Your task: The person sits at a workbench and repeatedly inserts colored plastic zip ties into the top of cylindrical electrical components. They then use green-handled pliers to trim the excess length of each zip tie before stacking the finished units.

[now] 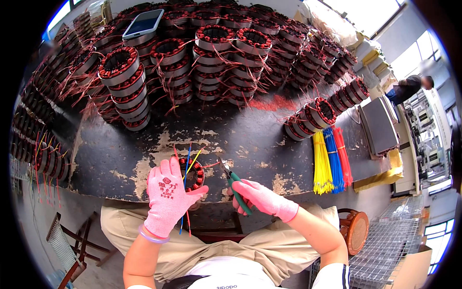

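Note:
A ring-shaped motor stator (198,179) with red windings is at the near edge of the dark worn table. My left hand (166,190), in a pink glove, grips its left side, fingers over the rim and thumb across the near side. Red, blue and yellow wires (193,161) cross the stator and hang past the table edge. My right hand (262,195), also gloved, is closed around green-handled wire cutters (234,178). Their jaws point away from me, beside a red wire (211,165) sticking out of the stator's right side. I cannot tell whether the jaws touch it.
Tall stacks of stators (211,62) fill the table's far side, with a phone (143,24) on one. More stators (313,118) lean at right, near yellow, blue and red wire bundles (331,161). A wooden stool (354,232) stands at right; another person (406,89) is farther off.

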{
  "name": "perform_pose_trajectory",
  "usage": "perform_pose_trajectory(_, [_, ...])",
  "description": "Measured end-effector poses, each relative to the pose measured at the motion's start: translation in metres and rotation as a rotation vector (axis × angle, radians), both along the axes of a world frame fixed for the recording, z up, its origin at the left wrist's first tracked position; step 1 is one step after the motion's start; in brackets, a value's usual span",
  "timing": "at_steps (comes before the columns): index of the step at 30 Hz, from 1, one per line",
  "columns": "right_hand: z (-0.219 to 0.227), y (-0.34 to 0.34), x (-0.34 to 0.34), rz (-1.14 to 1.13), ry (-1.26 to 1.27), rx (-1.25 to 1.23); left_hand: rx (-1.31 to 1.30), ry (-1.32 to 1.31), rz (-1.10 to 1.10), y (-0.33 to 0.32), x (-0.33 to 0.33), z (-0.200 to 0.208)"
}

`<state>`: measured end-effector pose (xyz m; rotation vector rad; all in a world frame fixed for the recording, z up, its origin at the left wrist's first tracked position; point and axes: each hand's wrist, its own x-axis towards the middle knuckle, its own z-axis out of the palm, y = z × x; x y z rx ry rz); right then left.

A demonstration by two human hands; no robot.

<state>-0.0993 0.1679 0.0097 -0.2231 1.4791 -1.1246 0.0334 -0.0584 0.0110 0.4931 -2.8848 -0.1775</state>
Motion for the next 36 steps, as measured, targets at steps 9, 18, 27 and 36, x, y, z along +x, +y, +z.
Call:
perform_pose_trajectory(9, [0.033,0.007,-0.012,0.066,0.248,0.079,0.068,-0.082,-0.034,-0.017,0.01,0.008])
perform_pose_trajectory(18, [0.029,-0.124,0.0,0.312,1.555,-0.048,0.133,-0.161,-0.013,-0.115,0.09,0.032])
perform_pose_trajectory(27, [-0.049,-0.235,0.019,0.032,1.697,-0.42,0.163,-0.122,0.087,-0.151,0.12,0.027])
perform_pose_trajectory(36, [-0.046,-0.07,0.005,0.699,1.494,-0.665,0.195,-0.115,0.159,-0.146,0.129,0.021])
